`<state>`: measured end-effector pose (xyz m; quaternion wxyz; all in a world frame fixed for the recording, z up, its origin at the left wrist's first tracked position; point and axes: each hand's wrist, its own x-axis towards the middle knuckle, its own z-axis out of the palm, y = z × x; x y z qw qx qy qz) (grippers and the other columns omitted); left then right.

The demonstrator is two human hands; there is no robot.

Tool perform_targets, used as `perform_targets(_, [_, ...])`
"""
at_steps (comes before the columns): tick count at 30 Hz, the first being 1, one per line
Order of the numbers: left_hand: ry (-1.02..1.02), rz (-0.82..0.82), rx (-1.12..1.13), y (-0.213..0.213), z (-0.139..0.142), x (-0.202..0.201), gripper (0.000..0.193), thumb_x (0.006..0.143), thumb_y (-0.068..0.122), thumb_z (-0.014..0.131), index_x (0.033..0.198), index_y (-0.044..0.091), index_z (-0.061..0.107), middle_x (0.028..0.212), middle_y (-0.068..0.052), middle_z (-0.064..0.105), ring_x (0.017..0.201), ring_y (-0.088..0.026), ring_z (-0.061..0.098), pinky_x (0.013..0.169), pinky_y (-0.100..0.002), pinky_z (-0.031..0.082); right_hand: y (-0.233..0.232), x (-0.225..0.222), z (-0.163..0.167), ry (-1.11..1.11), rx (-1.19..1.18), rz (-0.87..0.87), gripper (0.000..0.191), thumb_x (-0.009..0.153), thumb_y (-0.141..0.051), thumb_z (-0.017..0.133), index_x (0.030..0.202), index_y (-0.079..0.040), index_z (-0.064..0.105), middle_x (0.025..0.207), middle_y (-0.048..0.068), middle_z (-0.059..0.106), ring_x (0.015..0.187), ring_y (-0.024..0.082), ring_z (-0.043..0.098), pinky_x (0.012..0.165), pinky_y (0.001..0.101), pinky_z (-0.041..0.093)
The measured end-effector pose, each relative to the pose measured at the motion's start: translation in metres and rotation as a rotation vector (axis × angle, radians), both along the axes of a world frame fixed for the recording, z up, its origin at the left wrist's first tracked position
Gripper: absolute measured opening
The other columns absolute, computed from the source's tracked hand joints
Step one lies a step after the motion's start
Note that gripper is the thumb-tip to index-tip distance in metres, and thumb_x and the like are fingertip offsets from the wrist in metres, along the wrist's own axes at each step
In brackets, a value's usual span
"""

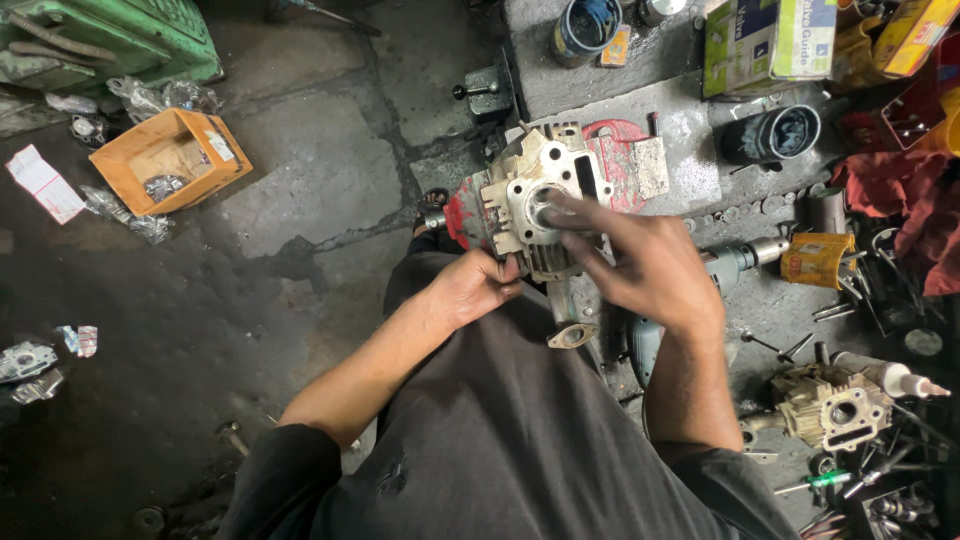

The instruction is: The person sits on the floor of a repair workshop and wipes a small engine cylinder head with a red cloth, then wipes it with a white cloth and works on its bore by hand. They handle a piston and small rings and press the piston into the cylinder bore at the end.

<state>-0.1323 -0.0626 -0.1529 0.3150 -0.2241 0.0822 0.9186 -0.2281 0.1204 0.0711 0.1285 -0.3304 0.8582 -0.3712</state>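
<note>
A pale, grimy engine cylinder block (520,200) with cooling fins and a round bore rests at the edge of a workbench, over a red vise (612,140). My left hand (475,285) grips the block's lower left side. My right hand (640,262) reaches over it from the right. Its fingers press into or over the bore opening. Whether those fingers hold anything small is hidden.
The grey workbench (680,120) carries tins, cardboard boxes, an electric drill (735,262), a second engine part (835,408) and loose tools at the right. On the stained concrete floor lie an orange box (170,158) with parts, plastic bags and a green crate (110,40).
</note>
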Motion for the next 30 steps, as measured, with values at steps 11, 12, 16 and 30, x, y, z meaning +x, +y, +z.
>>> perform_targets(11, [-0.041, 0.018, -0.010, 0.000, -0.005, 0.002, 0.038, 0.075, -0.014, 0.058, 0.106, 0.007, 0.064, 0.101, 0.002, 0.064, 0.081, -0.011, 0.053, 0.066, -0.032, 0.038, 0.003, 0.002, -0.009, -0.003, 0.016, -0.068, 0.060, 0.093, -0.014, 0.075, 0.149, -0.012, 0.053, 0.124, 0.006, 0.075, 0.070, 0.016, 0.069, 0.062, 0.0301, 0.052])
perform_targets(12, [-0.014, 0.022, 0.003, 0.001, -0.006, 0.002, 0.038, 0.075, -0.014, 0.057, 0.105, 0.007, 0.063, 0.100, 0.001, 0.063, 0.081, -0.012, 0.053, 0.068, -0.033, 0.038, 0.004, 0.003, -0.009, 0.074, 0.065, 0.046, 0.059, 0.093, -0.015, 0.078, 0.147, -0.013, 0.057, 0.122, 0.007, 0.075, 0.079, 0.015, 0.075, 0.067, 0.0294, 0.053])
perform_targets(16, [0.013, 0.038, 0.011, 0.001, -0.008, 0.003, 0.039, 0.073, -0.015, 0.058, 0.104, 0.009, 0.062, 0.096, 0.002, 0.061, 0.080, -0.013, 0.051, 0.070, -0.034, 0.038, 0.006, 0.006, -0.010, -0.167, -0.014, -0.253, 0.055, 0.094, -0.008, 0.072, 0.146, -0.008, 0.055, 0.111, 0.005, 0.079, 0.061, 0.008, 0.062, 0.055, 0.0267, 0.048])
perform_targets(30, [0.020, -0.051, 0.009, -0.001, -0.003, 0.002, 0.028, 0.077, -0.009, 0.066, 0.101, 0.005, 0.063, 0.099, -0.003, 0.066, 0.096, -0.019, 0.057, 0.082, -0.041, 0.045, 0.007, 0.000, 0.003, 0.008, 0.239, 0.044, 0.048, 0.099, -0.022, 0.073, 0.146, -0.019, 0.062, 0.112, 0.007, 0.078, 0.087, 0.030, 0.076, 0.073, 0.0422, 0.058])
